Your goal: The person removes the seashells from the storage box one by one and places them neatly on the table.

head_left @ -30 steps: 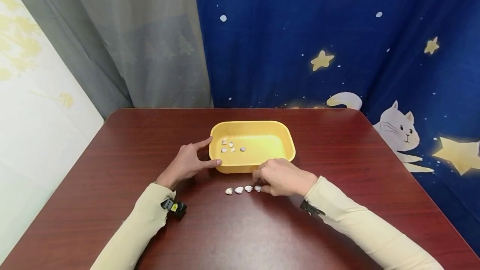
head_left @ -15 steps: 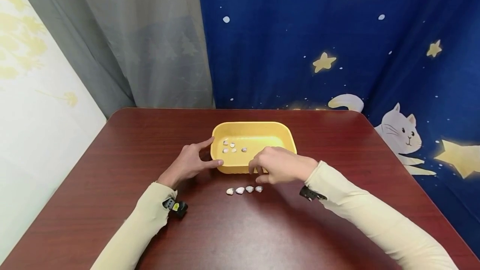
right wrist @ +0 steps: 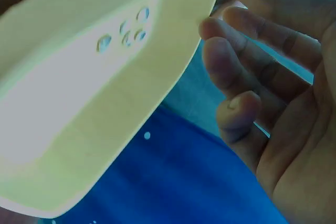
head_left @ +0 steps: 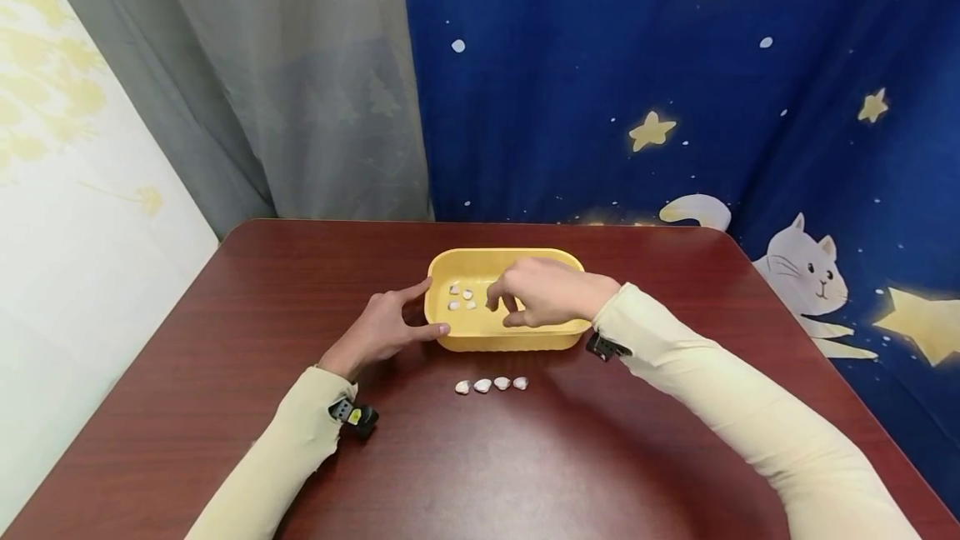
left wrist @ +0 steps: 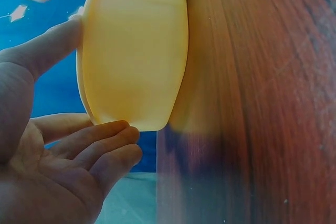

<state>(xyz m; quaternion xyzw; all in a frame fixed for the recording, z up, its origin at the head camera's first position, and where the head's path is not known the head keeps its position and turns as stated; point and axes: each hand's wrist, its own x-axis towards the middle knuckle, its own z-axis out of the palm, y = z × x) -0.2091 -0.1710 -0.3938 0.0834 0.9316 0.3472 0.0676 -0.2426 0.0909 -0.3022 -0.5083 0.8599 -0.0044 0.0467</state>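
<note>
Pale shells [head_left: 483,386], smooth round-cornered tub [head_left: 525,343]

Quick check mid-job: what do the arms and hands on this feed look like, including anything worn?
Both the left hand and right hand are bare, five-fingered and ungloved. The left sleeve and right sleeve are long and cream. A black left wrist device bears a yellow-green mark; the right wrist device is also black.

The tub [head_left: 487,343] looks smooth, satiny plastic, the table [head_left: 525,473] glossy wood, the curtain [head_left: 525,107] matt cloth.
</note>
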